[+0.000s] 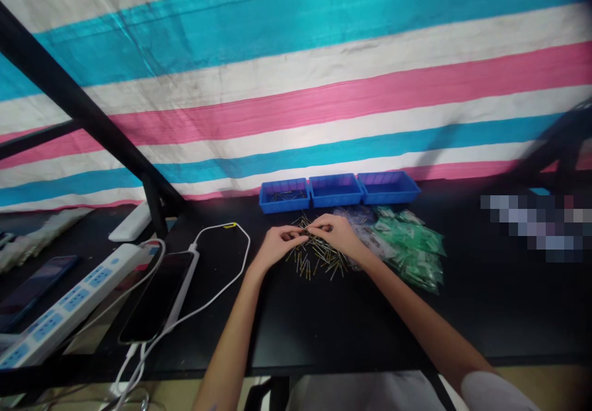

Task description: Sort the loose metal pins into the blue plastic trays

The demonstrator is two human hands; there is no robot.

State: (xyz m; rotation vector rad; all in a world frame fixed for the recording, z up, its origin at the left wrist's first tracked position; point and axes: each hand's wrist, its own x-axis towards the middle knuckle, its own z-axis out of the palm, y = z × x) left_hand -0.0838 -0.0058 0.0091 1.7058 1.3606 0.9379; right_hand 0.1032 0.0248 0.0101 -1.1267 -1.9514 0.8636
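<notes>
My left hand (281, 243) and my right hand (337, 233) meet over a loose pile of thin metal pins (319, 258), some silver and some gold-coloured. Thumb and fingers of each hand are pinched together, the tips almost touching. Whatever lies between them is too small to make out. Behind the hands stand three blue plastic bins in a row: the left bin (283, 206) holds some thin pins, beside it are the middle bin (336, 200) and the right bin (388, 196). Clear bags (370, 238) and green plastic packets (409, 248) lie close by my right hand.
On the left of the black table (324, 331) are a phone (157, 297) with a white cable (219, 294), a power strip (74, 303) and another phone (37, 284). A black frame post (92, 106) slants before the striped sheet (296, 103).
</notes>
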